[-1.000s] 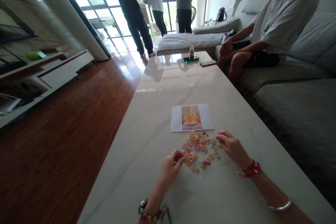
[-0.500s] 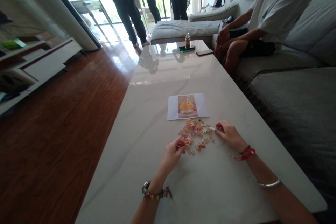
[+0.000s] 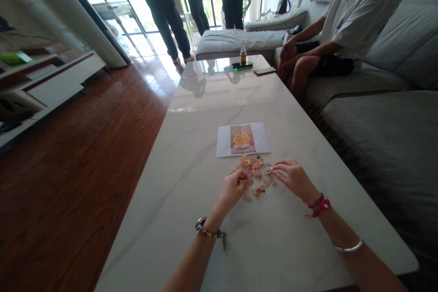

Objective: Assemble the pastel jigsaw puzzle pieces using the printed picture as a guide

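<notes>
A small heap of pastel jigsaw pieces (image 3: 257,172) lies on the pale marble table (image 3: 219,109). Just beyond it rests a printed picture sheet (image 3: 242,139) showing a yellow figure. My left hand (image 3: 233,188) sits at the heap's left edge, fingers curled and pinched over the pieces; what it grips is too small to make out. My right hand (image 3: 293,178) lies at the heap's right edge with fingers bent, fingertips touching the pieces. Both wrists wear bracelets.
At the table's far end stand a small bottle (image 3: 242,54), a phone (image 3: 242,66) and a second phone (image 3: 264,70). A seated person (image 3: 342,23) is on the grey sofa (image 3: 386,114) to the right. Several people (image 3: 195,0) stand by the windows. Wooden floor lies left.
Both hands have moved inward onto the heap, the left one up and right, the right one slightly left. The camera has tilted down a little.
</notes>
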`<move>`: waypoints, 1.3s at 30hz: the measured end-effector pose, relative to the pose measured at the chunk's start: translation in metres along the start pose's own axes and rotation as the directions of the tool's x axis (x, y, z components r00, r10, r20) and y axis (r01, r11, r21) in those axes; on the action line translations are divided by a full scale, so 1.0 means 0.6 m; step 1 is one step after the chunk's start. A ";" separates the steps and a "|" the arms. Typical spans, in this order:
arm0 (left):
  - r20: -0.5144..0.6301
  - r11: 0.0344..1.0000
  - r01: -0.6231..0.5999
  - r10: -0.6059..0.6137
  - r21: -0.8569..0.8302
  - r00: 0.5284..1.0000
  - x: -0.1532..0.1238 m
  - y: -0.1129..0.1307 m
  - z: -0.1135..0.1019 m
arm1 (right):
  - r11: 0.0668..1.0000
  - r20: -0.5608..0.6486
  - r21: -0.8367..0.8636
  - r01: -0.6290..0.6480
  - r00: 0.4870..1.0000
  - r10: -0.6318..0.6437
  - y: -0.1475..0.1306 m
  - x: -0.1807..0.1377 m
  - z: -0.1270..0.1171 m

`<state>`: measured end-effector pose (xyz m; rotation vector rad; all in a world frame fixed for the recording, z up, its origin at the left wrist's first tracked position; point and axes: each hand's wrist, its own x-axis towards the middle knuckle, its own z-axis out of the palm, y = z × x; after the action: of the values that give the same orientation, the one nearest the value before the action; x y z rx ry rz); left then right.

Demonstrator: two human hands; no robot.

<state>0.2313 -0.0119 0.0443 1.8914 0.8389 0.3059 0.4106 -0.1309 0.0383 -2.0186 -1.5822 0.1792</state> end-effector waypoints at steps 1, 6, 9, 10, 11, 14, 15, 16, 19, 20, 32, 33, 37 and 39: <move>-0.003 1.000 -0.009 0.009 0.007 1.000 0.005 0.002 0.002 | 1.000 -0.015 -0.011 -0.013 1.000 0.013 -0.007 0.006 0.003; -0.034 0.998 -0.043 0.044 0.036 0.998 0.012 0.001 0.008 | 0.998 0.144 -0.017 0.057 0.988 -0.054 -0.029 0.038 0.034; -0.039 0.998 -0.032 0.034 0.049 0.999 0.005 -0.006 0.008 | 0.999 0.164 0.019 0.032 0.986 -0.035 -0.027 0.043 0.040; -0.035 0.999 -0.024 0.025 0.048 0.999 0.002 -0.009 0.008 | 0.999 0.148 0.042 0.016 0.989 -0.023 -0.024 0.041 0.039; -0.032 0.999 -0.017 0.018 0.046 0.999 -0.001 -0.011 0.008 | 0.998 0.126 0.064 0.004 0.992 -0.012 -0.020 0.038 0.035; -0.034 0.999 -0.020 0.022 0.046 0.999 -0.006 -0.019 0.009 | 0.997 0.054 0.073 -0.019 0.998 0.015 -0.006 0.022 0.022; -0.039 0.998 -0.026 0.028 0.050 0.999 -0.007 -0.021 0.010 | 0.998 0.041 0.065 -0.016 0.999 0.014 -0.002 0.015 0.019; -0.044 0.998 -0.031 0.034 0.055 0.998 -0.007 -0.022 0.011 | 0.998 0.037 0.062 -0.007 0.999 0.005 0.002 0.010 0.017; -0.055 0.996 -0.046 0.050 0.070 0.997 -0.007 -0.025 0.014 | 0.994 0.076 0.091 0.064 0.995 -0.071 0.008 -0.001 0.018; -0.058 0.996 -0.053 0.057 0.073 0.997 -0.006 -0.026 0.015 | 0.991 0.092 0.100 0.089 0.991 -0.099 0.008 -0.002 0.019; -0.137 0.971 -0.107 0.138 0.214 0.981 -0.020 -0.028 0.029 | 0.997 0.137 0.051 0.065 0.988 -0.071 -0.005 -0.001 0.029; -0.149 0.971 -0.107 0.141 0.216 0.979 -0.021 -0.027 0.027 | 0.997 0.133 0.055 0.060 0.989 -0.067 -0.007 -0.001 0.028; -0.178 0.973 -0.131 0.166 0.191 0.970 -0.025 -0.023 0.021 | 0.989 0.149 0.137 0.055 0.986 -0.076 -0.025 -0.005 0.010; -0.149 0.974 -0.143 0.170 0.176 0.974 -0.030 -0.020 0.018 | 0.978 0.210 0.201 0.049 0.973 -0.092 -0.040 -0.016 0.000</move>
<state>0.2192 -0.0283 0.0314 2.1137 0.8452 0.5084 0.3876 -0.1361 0.0481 -1.8381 -1.6948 0.5238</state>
